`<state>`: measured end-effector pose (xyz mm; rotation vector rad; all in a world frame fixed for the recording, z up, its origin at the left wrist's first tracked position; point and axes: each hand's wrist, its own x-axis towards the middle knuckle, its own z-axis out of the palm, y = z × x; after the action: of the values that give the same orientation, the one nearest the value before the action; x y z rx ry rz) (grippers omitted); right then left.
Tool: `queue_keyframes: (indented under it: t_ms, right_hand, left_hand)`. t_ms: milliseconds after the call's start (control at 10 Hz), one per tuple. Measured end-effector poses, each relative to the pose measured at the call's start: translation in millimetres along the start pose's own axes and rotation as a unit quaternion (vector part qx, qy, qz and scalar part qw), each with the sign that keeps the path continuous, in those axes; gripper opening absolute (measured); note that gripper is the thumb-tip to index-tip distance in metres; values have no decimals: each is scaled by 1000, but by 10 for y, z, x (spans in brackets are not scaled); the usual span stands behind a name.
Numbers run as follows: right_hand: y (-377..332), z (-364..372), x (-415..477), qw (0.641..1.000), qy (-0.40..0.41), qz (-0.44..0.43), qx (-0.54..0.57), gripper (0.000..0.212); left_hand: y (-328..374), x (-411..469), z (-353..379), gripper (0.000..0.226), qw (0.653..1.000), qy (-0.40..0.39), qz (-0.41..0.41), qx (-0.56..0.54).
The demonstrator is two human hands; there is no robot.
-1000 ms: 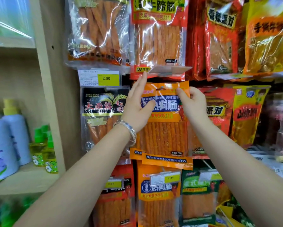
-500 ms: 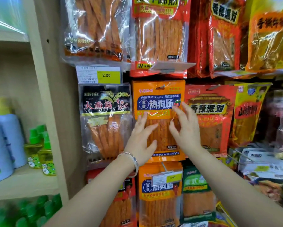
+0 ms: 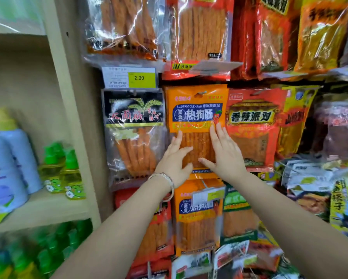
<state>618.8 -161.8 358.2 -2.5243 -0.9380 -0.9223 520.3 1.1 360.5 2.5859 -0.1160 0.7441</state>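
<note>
the orange snack packet point(image 3: 197, 117) hangs on the display wall from the slot at its top edge. it sits between a black packet point(image 3: 132, 125) on its left and a red packet point(image 3: 253, 125) on its right, with a second orange packet point(image 3: 197, 220) just below. the left hand point(image 3: 176, 160) and the right hand point(image 3: 223, 156) both lie flat on its clear lower half, fingers straight and spread. neither has a grip on it; both are open and only press it back.

the step in hand looks like smoothing the packet so it hangs square, and the risk lies in the push. the film looks slick, so the palms may slide instead of moving it. a sideways shove could swing the bottom over the red packet, whose edge it already meets. pressing upward could lift the slot off its hook, which i cannot make out. with no fingers curled round the packet, nothing would catch it, and it would drop onto the price tag point(image 3: 208, 195) and the packets below. hard pressure could also snap the strips inside. the bracelet point(image 3: 167, 182) on the left wrist sits near the black packet's lower corner and might snag the loose film there.
</note>
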Motion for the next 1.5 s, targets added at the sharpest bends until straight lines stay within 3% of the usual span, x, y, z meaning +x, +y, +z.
queue_keyframes:
  t_ms: [200,300,400,500,600,700,800,900,1000,1100,1200,1500]
  right_hand:
    - [-148,-260,-512,996,-43,22,76,57]
    - [-282,-221,-1085,974,-94,79,193,36]
    - [-453,-12,-1860,933,-204,138,264,17]
    - [-684,258,-2769,881,-329,149,306,4]
    - [-976,404,-3737,795,-453,215,342,6]
    - [-1320,381,-4568,691,-558,295,352,14]
    - [-1622,269,-5181,606,-634,379,296,10]
    - [-1894,240,-5682,582,-734,284,206,13]
    - [-2307,232,-5779,570,-793,156,148,28]
    - [-2775,421,-5539,582,-772,172,187,28]
    - [-3288,693,-5161,567,-753,211,258,10]
    - [-4615,1654,-4570,552,-728,274,301,10]
  left_hand:
    - [39,-702,66,46,993,24,-81,-79]
    - [22,-1377,261,32,979,53,-131,-150]
    - [18,-2309,531,24,951,-1,-247,-184]
    - [-13,-3456,895,24,876,-117,-423,-200]
    - [99,-4459,1042,32,781,-196,-548,-226]
    - [320,-5606,1045,34,706,-218,-624,-256]
    - [552,-6266,885,33,673,-310,-633,-223]
    - [542,-6738,679,57,679,-309,-636,-200]
    - [267,-6980,388,38,638,-247,-702,-199]
    - [-131,-7128,78,20,598,-211,-735,-241]
    - [-552,-7177,-243,22,594,-189,-735,-266]
    - [-1739,-7171,-833,22,603,-62,-735,-305]
